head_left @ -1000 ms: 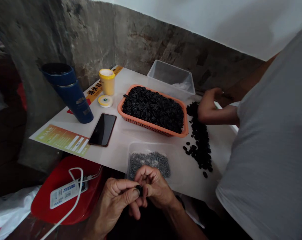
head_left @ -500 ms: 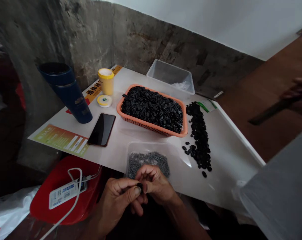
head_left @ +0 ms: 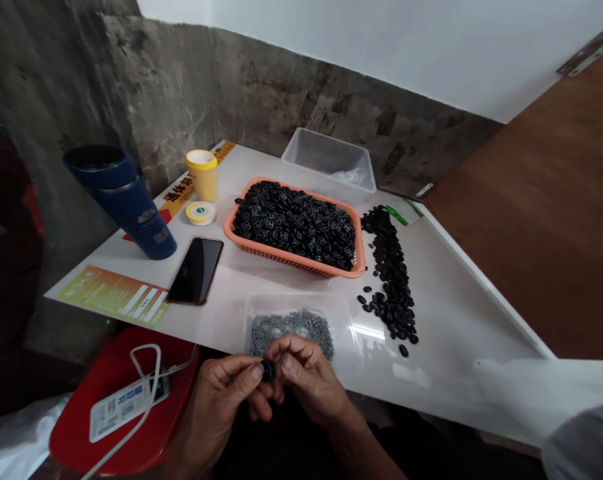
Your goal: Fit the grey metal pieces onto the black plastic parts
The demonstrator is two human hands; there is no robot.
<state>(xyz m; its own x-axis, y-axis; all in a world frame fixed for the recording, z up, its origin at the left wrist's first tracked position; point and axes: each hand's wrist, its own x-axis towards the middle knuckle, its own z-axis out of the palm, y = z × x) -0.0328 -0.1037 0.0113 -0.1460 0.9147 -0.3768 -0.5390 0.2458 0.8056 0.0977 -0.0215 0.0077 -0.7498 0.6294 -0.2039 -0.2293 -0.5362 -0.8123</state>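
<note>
Between the thumb and fingers of my left hand (head_left: 216,400) is a small black oval plastic piece (head_left: 268,371). My right hand (head_left: 311,383) is pinched close beside it; whatever its fingertips hold is too small to make out. Just beyond both hands stands a clear plastic box (head_left: 341,313) with many small grey metal parts (head_left: 301,330), which look like screws. Farther back, an orange basket (head_left: 281,259) is heaped with black oval pieces (head_left: 296,223) that show slots. More loose black pieces (head_left: 391,280) lie in a long pile on the right.
On the left of the white table (head_left: 451,320) are a phone (head_left: 195,270), a blue tumbler (head_left: 131,207), a yellow tub (head_left: 202,180) and its lid (head_left: 200,213). A clear bin (head_left: 326,160) stands behind. A red stool (head_left: 126,447) bears a power bank (head_left: 124,403) with a white cable.
The view has shifted slightly. The black piece is turned and shows more between my fingers. A person's hand with a long dark object at the right has gone from view.
</note>
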